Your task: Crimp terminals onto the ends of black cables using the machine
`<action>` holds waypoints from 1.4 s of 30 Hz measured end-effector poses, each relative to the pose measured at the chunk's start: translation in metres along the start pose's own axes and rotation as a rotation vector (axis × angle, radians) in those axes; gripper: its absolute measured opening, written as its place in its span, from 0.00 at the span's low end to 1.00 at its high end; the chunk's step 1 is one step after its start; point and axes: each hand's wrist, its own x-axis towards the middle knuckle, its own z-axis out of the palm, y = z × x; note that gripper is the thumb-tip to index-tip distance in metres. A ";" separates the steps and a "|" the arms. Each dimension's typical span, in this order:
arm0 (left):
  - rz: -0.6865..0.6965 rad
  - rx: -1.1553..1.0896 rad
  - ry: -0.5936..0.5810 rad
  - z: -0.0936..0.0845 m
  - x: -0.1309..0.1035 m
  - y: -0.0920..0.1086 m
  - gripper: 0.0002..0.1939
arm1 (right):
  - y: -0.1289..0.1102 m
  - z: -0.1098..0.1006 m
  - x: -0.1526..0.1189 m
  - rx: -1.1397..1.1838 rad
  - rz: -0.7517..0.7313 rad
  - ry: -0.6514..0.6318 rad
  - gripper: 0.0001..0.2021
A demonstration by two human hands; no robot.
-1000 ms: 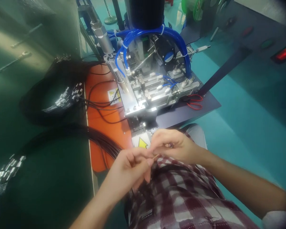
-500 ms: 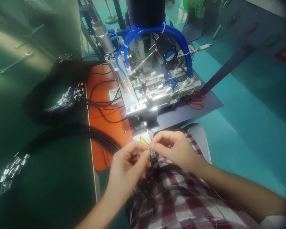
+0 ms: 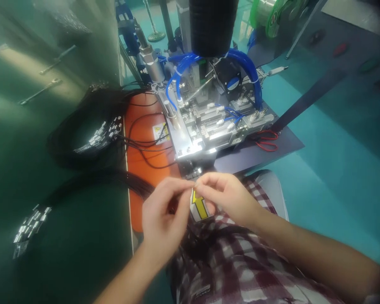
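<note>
My left hand (image 3: pixel 166 213) and my right hand (image 3: pixel 232 200) meet fingertip to fingertip in front of the machine (image 3: pixel 205 126). Each is closed in a pinch. Whatever lies between the fingertips is too small and too covered to name. Below and behind the fingers shows a label with a yellow arrow (image 3: pixel 201 207). Just beyond my hands is the machine's near end, with metal blocks and blue air hoses (image 3: pixel 251 69). Left of my left hand, a bundle of black cables (image 3: pixel 91 177) runs across the orange plate (image 3: pixel 145 156).
A second coil of black cables (image 3: pixel 63 135) with shiny metal ends (image 3: pixel 103 137) lies on the dark green table (image 3: pixel 82 274). A red cord (image 3: pixel 267 145) loops at the machine's right. A black cylinder (image 3: pixel 213 27) hangs above it. A green-rimmed spool (image 3: pixel 267 17) stands behind.
My view has shifted, so the machine appears slightly lower and further right. My fingertips have come closer together, and the small pale piece seen between them before is now mostly hidden.
</note>
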 end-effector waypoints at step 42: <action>-0.774 -0.623 -0.086 0.007 0.003 -0.015 0.11 | 0.018 -0.002 0.009 -0.626 -0.506 0.337 0.03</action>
